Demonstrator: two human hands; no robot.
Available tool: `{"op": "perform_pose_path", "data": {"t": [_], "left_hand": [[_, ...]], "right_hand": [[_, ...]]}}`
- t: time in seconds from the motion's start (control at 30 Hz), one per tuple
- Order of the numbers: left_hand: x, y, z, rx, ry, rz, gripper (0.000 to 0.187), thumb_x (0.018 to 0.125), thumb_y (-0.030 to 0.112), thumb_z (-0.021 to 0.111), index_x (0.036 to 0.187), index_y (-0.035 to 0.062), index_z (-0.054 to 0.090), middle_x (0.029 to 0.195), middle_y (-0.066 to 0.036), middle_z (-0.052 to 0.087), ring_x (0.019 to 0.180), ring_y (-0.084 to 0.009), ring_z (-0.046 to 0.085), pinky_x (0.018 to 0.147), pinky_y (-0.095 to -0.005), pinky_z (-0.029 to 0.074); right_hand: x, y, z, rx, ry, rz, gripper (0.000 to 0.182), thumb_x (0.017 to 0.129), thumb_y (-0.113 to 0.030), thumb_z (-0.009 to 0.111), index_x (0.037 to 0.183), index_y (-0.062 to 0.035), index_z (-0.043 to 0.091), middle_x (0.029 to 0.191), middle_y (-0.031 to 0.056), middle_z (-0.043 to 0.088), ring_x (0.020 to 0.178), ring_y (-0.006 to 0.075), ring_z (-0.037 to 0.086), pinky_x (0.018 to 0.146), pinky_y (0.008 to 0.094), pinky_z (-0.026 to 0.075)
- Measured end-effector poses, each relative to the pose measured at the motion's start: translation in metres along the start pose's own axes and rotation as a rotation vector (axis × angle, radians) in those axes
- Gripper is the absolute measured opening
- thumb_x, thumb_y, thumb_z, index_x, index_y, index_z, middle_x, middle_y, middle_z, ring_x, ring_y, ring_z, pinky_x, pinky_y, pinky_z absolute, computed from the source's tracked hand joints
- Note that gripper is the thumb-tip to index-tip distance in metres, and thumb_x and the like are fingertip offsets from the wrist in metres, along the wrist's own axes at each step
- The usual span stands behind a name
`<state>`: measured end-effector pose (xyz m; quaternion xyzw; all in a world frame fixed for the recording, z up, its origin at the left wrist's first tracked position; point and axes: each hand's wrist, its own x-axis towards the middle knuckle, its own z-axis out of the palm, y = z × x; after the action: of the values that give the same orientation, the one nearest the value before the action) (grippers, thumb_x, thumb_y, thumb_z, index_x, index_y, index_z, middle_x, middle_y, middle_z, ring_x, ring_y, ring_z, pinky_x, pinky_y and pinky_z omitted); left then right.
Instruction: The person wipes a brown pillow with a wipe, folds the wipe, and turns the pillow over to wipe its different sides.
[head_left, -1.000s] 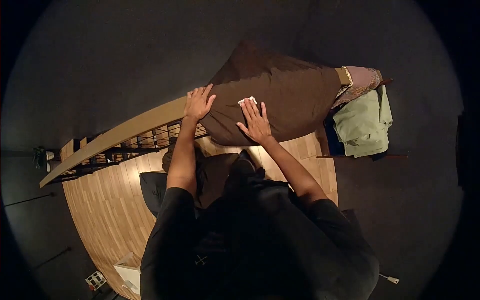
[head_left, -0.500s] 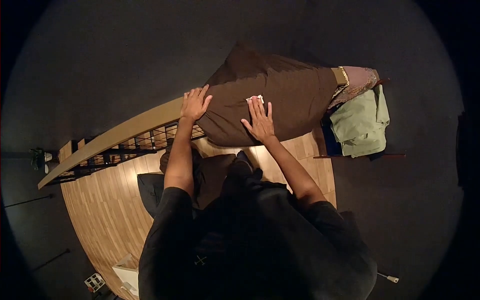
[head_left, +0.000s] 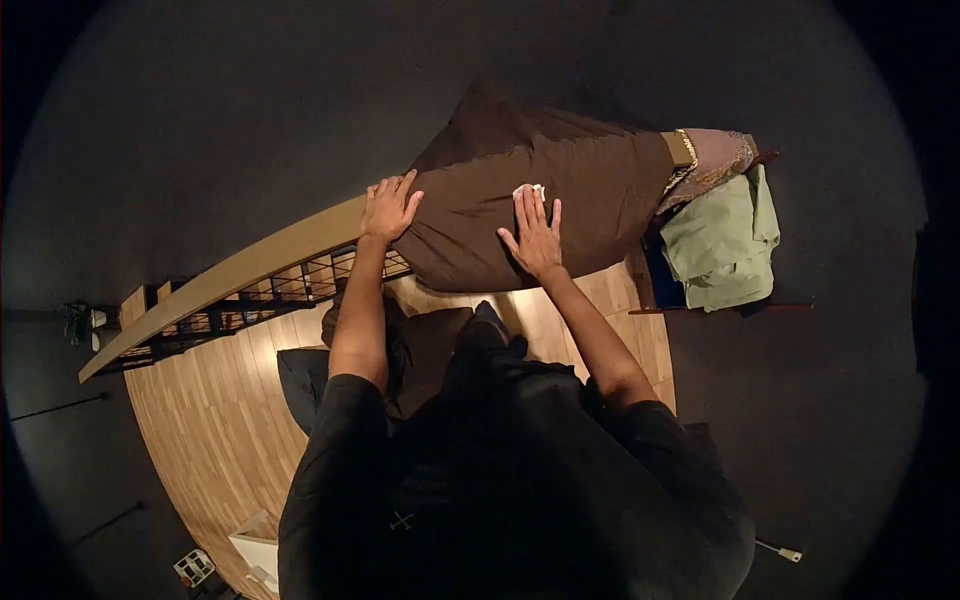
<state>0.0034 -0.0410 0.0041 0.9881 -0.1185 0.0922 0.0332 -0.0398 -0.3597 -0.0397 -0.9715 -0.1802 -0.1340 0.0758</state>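
A dark brown cloth [head_left: 590, 215] lies draped over a long wooden surface [head_left: 290, 238], with folds at its left end and back. My left hand [head_left: 390, 210] rests on the left edge of the cloth, palm down and fingers apart. My right hand [head_left: 536, 240] lies flat near the cloth's middle, its fingers stretched out. Under its fingertips is a small white wad [head_left: 530, 190], perhaps tissue or a small cloth, pressed against the brown fabric.
A pale green cloth [head_left: 722, 240] hangs at the right, beside a patterned pinkish cloth [head_left: 722, 152]. Black grid shelving [head_left: 235, 312] runs below the wooden surface. Dark bundles [head_left: 430, 350] lie by my feet on the wood floor [head_left: 205, 420]. A plant [head_left: 75, 322] stands far left.
My right hand has slid a little to the right across the brown cloth, and the white wad has moved with it. My left hand has stayed in place.
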Motion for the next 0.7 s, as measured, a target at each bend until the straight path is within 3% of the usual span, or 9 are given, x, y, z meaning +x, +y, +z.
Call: {"op": "perform_pose_path", "data": {"t": [0.17,0.33,0.5,0.7], "left_hand": [[-0.001,-0.001,0.005,-0.018,0.028,0.006,0.053,0.103,0.044,0.039,0.146,0.0124,0.045,0.124,-0.011,0.059,0.108,-0.0286,0.056,0.096,-0.0419,0.040],[0.000,-0.001,0.004,0.000,0.039,0.014,0.053,0.103,0.044,0.040,0.145,0.0118,0.046,0.125,-0.011,0.059,0.108,-0.0285,0.057,0.096,-0.0417,0.040],[0.000,-0.003,0.009,-0.015,0.055,0.009,0.053,0.101,0.046,0.042,0.143,0.0134,0.049,0.122,-0.009,0.061,0.108,-0.0273,0.058,0.096,-0.0426,0.042],[-0.002,-0.003,0.009,-0.021,0.063,0.009,0.054,0.102,0.047,0.041,0.143,0.0133,0.048,0.122,-0.009,0.060,0.108,-0.0276,0.057,0.096,-0.0429,0.042]], "right_hand": [[-0.073,0.001,0.019,0.017,-0.075,-0.041,0.078,0.100,-0.052,0.040,0.156,-0.0025,0.022,0.165,0.0127,0.015,0.153,0.0250,0.012,0.121,0.0560,0.006],[-0.078,0.011,0.011,-0.007,-0.135,-0.035,0.078,0.099,-0.052,0.041,0.156,-0.0020,0.022,0.165,0.0140,0.015,0.153,0.0260,0.012,0.121,0.0567,0.005],[-0.010,0.019,-0.004,-0.041,-0.001,0.076,0.081,0.099,-0.055,0.039,0.156,-0.0010,0.019,0.165,0.0150,0.014,0.153,0.0265,0.012,0.120,0.0574,0.002],[-0.070,0.008,0.012,-0.028,-0.159,0.036,0.081,0.099,-0.056,0.037,0.156,-0.0004,0.019,0.165,0.0150,0.013,0.153,0.0262,0.010,0.120,0.0578,0.003]]}}
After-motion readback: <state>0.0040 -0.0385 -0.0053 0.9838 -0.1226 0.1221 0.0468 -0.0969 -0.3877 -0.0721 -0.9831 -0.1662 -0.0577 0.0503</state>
